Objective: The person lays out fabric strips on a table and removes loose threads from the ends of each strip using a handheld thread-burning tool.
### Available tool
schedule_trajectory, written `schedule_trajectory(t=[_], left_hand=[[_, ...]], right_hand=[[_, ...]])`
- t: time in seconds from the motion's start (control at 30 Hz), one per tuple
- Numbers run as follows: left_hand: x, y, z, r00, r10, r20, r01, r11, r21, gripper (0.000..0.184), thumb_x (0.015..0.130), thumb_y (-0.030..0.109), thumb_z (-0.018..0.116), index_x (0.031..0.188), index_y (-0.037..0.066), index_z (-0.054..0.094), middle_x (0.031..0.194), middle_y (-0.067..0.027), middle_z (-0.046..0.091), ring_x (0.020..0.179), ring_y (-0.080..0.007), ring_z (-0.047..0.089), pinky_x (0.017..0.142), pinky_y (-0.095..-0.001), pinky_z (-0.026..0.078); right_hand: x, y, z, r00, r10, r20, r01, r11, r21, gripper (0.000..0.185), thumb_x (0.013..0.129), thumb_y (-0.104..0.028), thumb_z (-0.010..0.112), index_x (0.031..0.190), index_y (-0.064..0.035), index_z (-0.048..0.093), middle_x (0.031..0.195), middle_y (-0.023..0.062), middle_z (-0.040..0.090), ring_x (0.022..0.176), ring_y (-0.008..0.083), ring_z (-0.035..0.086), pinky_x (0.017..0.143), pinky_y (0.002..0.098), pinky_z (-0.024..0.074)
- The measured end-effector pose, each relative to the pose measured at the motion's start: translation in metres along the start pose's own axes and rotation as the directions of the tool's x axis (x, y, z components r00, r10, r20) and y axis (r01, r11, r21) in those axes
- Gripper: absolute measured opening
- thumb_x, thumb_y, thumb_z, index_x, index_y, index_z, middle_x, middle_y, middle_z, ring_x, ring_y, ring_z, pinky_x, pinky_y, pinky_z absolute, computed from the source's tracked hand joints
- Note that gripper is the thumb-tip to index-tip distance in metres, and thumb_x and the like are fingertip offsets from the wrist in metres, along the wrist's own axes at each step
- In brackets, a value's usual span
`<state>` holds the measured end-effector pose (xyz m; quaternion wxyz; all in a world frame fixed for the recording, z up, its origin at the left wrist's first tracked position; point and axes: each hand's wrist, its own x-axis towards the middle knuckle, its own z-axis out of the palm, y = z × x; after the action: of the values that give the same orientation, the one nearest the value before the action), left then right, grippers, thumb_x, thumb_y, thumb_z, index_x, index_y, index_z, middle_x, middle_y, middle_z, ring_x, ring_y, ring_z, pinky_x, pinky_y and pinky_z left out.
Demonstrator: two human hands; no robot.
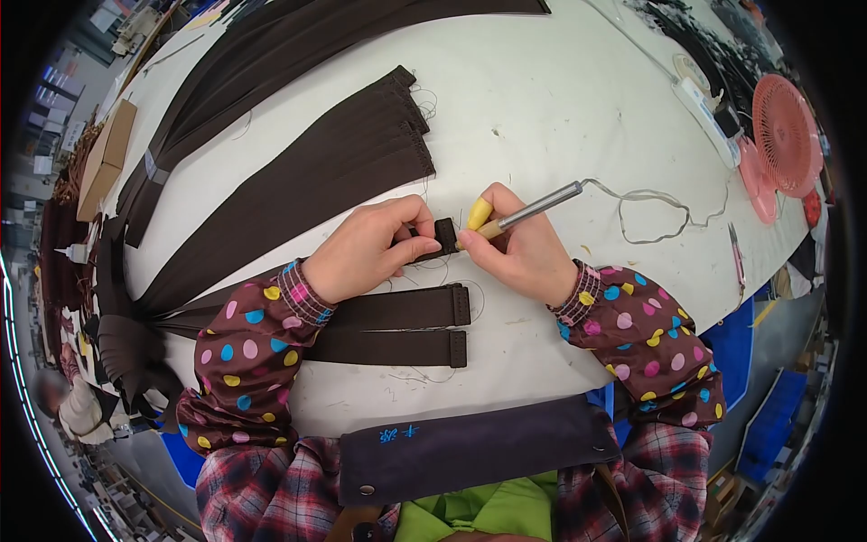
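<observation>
My left hand (372, 246) pinches a dark brown fabric strip (446, 236) near its stitched end. In my right hand (522, 246) is a pen-like tool (540, 204) with a metal shaft and a cord at its back; its tip meets the strip's end. A yellow cover (480, 213) wraps one finger of that hand. Two more strips (397, 347) lie below my left hand, with stitched ends facing right. Above it a stack of wider strips (298, 181) fans out, loose threads at its ends.
On the white table (542, 108) are a pink fan (786, 135), a power strip (707, 122) and tweezers (738, 259) at the right. A tied dark bundle (155, 167) and cardboard box (107, 160) are at the left. Another person (79, 406) is at far left.
</observation>
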<state>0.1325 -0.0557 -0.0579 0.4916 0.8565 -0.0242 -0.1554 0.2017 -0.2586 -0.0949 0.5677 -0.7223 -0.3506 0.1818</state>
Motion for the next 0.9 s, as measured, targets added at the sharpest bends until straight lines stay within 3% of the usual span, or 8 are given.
schedule_trajectory(t=[0.07,0.17,0.47,0.57,0.67,0.77,0.87,0.9], left_hand=[[0.000,-0.003,0.001,0.999,0.039,-0.021,-0.040,0.999,-0.017,0.015,0.088,0.013,0.064,0.085,0.002,0.053,0.066,-0.0041,0.058,0.049,-0.0099,0.055,0.046,-0.0242,0.042],[0.000,0.001,-0.002,0.999,-0.026,0.023,0.025,1.000,0.005,0.010,0.089,0.008,0.062,0.088,0.001,0.055,0.073,-0.0012,0.057,0.058,-0.0043,0.053,0.049,-0.0195,0.048],[0.001,0.002,-0.003,0.997,-0.075,0.024,0.076,0.996,-0.051,0.011,0.088,0.007,0.062,0.092,0.001,0.053,0.080,-0.0023,0.058,0.065,-0.0049,0.055,0.050,-0.0205,0.050],[0.003,0.008,-0.005,0.999,-0.026,0.021,0.026,1.000,-0.003,0.014,0.086,0.005,0.064,0.095,0.002,0.054,0.085,-0.0024,0.056,0.064,-0.0068,0.055,0.051,-0.0210,0.050],[0.008,0.013,-0.006,0.984,0.168,0.053,-0.176,0.946,0.272,0.017,0.083,0.012,0.067,0.093,0.005,0.055,0.086,-0.0065,0.055,0.072,-0.0190,0.058,0.064,-0.0314,0.050],[0.018,0.013,-0.010,0.964,0.200,0.174,-0.247,0.917,0.313,0.018,0.081,0.013,0.069,0.093,0.008,0.057,0.087,-0.0076,0.054,0.075,-0.0239,0.058,0.071,-0.0349,0.049],[0.032,-0.006,-0.012,0.879,0.409,0.245,-0.474,0.809,0.348,0.013,0.083,0.009,0.067,0.092,0.005,0.058,0.090,-0.0052,0.053,0.067,-0.0117,0.056,0.049,-0.0220,0.049],[0.033,-0.002,-0.014,0.917,0.296,0.268,-0.371,0.879,0.299,0.012,0.084,0.009,0.067,0.092,0.004,0.058,0.090,-0.0054,0.053,0.067,-0.0119,0.056,0.049,-0.0224,0.050]], right_hand=[[0.000,0.000,0.000,1.000,0.001,0.001,-0.001,1.000,-0.006,0.026,0.084,-0.013,0.065,0.087,-0.0030,0.041,0.062,0.0061,0.053,0.051,0.0126,0.051,0.047,0.0274,0.0385],[0.000,0.000,0.000,1.000,0.011,0.006,-0.011,1.000,-0.020,0.026,0.084,-0.014,0.065,0.087,-0.0032,0.042,0.061,0.0062,0.053,0.051,0.0136,0.051,0.047,0.0280,0.0385],[0.001,-0.002,-0.001,1.000,0.017,-0.015,-0.017,1.000,-0.001,0.024,0.085,-0.014,0.065,0.087,-0.0034,0.043,0.063,0.0049,0.055,0.053,0.0111,0.051,0.048,0.0265,0.0389],[0.001,0.000,-0.001,0.997,0.017,-0.077,-0.010,0.995,0.097,0.022,0.085,-0.013,0.064,0.086,-0.0035,0.044,0.064,0.0033,0.056,0.054,0.0079,0.051,0.049,0.0243,0.0397],[0.001,-0.002,-0.003,0.994,0.040,-0.098,-0.031,0.995,0.091,0.021,0.085,-0.013,0.063,0.086,-0.0034,0.045,0.065,0.0024,0.057,0.055,0.0063,0.051,0.050,0.0228,0.0401],[0.000,-0.002,-0.005,0.995,0.047,-0.085,-0.040,0.996,0.080,0.021,0.085,-0.013,0.063,0.086,-0.0034,0.045,0.065,0.0026,0.056,0.055,0.0063,0.051,0.050,0.0226,0.0399],[-0.001,-0.001,-0.006,0.996,0.066,-0.066,-0.061,0.995,0.081,0.021,0.085,-0.013,0.063,0.086,-0.0034,0.044,0.064,0.0029,0.056,0.055,0.0065,0.051,0.050,0.0229,0.0398],[-0.001,-0.003,-0.006,0.995,0.077,-0.059,-0.072,0.994,0.080,0.021,0.085,-0.013,0.063,0.086,-0.0034,0.044,0.064,0.0030,0.056,0.055,0.0065,0.050,0.050,0.0230,0.0397]])
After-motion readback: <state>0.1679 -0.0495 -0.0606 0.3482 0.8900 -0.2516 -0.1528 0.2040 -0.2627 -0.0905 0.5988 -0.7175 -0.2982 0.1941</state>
